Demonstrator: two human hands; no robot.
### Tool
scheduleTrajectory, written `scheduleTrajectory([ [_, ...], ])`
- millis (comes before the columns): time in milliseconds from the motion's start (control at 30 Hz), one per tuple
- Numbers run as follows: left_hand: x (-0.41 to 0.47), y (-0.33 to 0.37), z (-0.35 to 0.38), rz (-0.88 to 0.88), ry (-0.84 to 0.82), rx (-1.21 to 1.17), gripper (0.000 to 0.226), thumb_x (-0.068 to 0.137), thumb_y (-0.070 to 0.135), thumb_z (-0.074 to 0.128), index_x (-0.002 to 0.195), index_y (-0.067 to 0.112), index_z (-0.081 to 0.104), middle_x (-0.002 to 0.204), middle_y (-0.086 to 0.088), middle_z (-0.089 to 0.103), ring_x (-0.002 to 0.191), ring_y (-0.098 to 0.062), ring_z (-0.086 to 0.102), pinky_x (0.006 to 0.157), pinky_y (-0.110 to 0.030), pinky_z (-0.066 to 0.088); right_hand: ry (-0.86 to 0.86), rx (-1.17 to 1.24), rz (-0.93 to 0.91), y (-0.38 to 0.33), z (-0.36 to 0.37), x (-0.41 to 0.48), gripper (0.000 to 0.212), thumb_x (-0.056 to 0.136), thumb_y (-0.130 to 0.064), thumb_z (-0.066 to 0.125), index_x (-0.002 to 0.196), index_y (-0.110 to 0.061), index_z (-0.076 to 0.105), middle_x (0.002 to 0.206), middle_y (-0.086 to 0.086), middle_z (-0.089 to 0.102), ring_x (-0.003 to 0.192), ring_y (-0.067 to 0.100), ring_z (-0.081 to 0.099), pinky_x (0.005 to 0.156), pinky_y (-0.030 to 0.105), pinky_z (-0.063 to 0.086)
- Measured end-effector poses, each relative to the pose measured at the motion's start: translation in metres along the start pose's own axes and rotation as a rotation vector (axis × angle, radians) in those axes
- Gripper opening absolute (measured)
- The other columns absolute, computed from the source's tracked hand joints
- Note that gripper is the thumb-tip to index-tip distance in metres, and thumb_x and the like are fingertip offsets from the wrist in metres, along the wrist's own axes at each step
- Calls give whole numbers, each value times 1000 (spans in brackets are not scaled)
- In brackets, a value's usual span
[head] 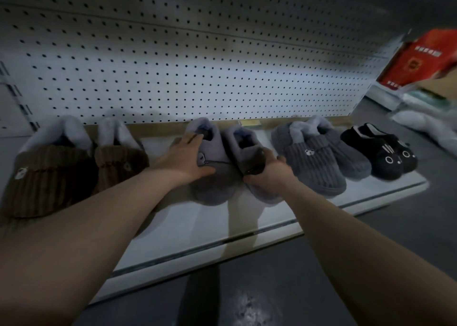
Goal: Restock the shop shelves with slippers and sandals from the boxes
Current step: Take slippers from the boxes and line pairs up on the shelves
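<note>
A pair of plush grey slippers sits in the middle of the white shelf. My left hand grips the left grey slipper from its left side, fingers over the top, thumb at the front. My right hand holds the right grey slipper at its right side, fingers curled over the upper. Both slippers rest on the shelf, toes toward me.
A brown ribbed pair stands at the left. A grey ribbed pair and a black cat-face pair stand at the right. Pegboard backs the shelf. A red box and bagged goods lie far right.
</note>
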State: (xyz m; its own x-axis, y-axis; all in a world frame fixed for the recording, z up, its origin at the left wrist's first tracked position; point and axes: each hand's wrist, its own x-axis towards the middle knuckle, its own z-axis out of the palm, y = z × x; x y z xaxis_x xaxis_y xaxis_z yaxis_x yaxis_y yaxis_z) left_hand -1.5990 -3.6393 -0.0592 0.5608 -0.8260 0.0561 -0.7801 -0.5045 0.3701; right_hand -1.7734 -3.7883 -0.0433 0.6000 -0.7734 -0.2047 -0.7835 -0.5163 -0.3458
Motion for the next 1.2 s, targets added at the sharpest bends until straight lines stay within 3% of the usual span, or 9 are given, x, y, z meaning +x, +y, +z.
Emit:
scheduleTrajectory([
  [100,9,2,11,-3,-49,-4,98,73,66,67,149,17,27,155,-7,29,136,-33,33,110,-43,34,-43,15,25,10,8,10,127,40,-76,57,151,-35,10,139,17,34,126,42,44,105,51,41],
  [233,14,0,20,-42,-70,-64,109,64,71,71,149,20,25,157,-4,18,139,-34,28,110,-48,36,12,-5,45,17,19,22,110,65,-70,65,152,-33,9,143,16,36,130,40,40,106,54,38],
  [400,11,-1,23,-64,-109,-96,99,50,82,67,131,31,39,146,-3,27,126,-30,42,102,-44,46,66,-20,37,16,23,35,97,74,-67,62,151,-35,13,145,13,34,131,41,35,105,56,36],
  [700,14,5,31,-73,-75,-13,110,62,73,73,149,29,22,153,-8,16,135,-32,35,106,-34,36,46,-16,22,22,23,41,94,75,-70,61,149,-37,13,146,13,30,130,42,31,102,58,32],
  [867,10,8,31,-138,-96,-5,117,63,73,72,153,27,13,155,-6,12,142,-33,21,113,-41,30,40,-26,-31,28,20,45,96,74,-75,59,150,-38,12,146,12,30,129,42,33,101,57,34],
  [967,9,15,30,-144,-98,58,112,64,73,68,151,29,14,154,-4,14,142,-34,11,114,-48,27,15,-32,-51,29,15,46,96,75,-75,59,150,-38,12,147,13,29,130,41,33,102,57,35],
  [1100,11,24,21,-94,-89,163,101,59,78,60,143,33,24,150,-4,25,138,-35,19,110,-51,26,-19,-35,-38,29,10,45,95,75,-73,59,150,-37,13,146,12,31,130,40,34,102,56,37],
  [1200,22,24,12,-28,-44,172,91,67,72,63,141,27,34,148,-6,32,137,-33,26,112,-46,27,-15,-26,-30,25,11,48,95,75,-73,60,150,-37,14,144,12,32,129,40,35,103,55,37],
])
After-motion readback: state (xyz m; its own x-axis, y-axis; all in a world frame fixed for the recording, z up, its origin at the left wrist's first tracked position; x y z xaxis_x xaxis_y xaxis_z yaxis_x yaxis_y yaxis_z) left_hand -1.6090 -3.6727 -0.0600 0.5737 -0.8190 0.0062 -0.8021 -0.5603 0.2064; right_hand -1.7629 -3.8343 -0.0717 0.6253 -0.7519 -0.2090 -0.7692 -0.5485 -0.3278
